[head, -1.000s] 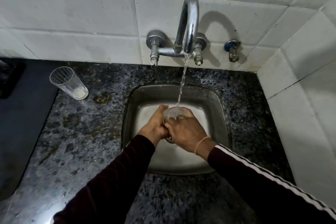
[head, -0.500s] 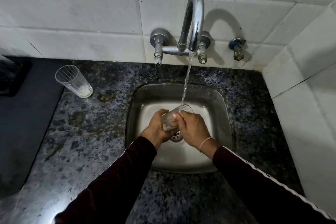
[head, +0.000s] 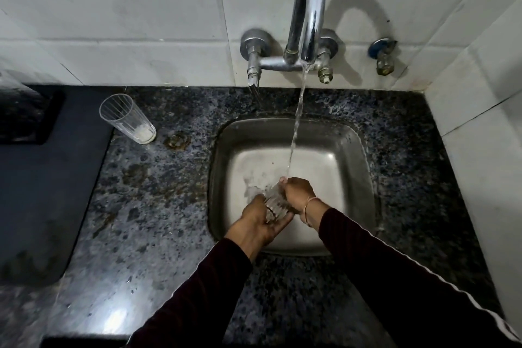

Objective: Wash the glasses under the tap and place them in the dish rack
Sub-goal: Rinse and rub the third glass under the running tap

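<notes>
Over the steel sink (head: 353,133) I hold a clear ribbed glass (head: 275,202) between both hands. My left hand (head: 258,223) cups its lower end from below. My right hand (head: 298,192) grips its upper end, where the stream from the chrome tap (head: 308,8) lands on my fingers. The glass lies tilted, its mouth hidden by my right hand. A second ribbed glass (head: 127,118) with white residue at the bottom stands on the speckled granite counter (head: 147,206) to the left of the sink.
A dark mat or tray (head: 42,192) covers the counter's left side, with a black object (head: 22,113) at its far end. White tiled walls (head: 127,22) close the back and right. A small valve (head: 382,56) sticks out right of the tap.
The glass has tipped from mouth-up under the stream to lying tilted lower in the sink. My left hand has slid under it, and the water now hits my right fingers.
</notes>
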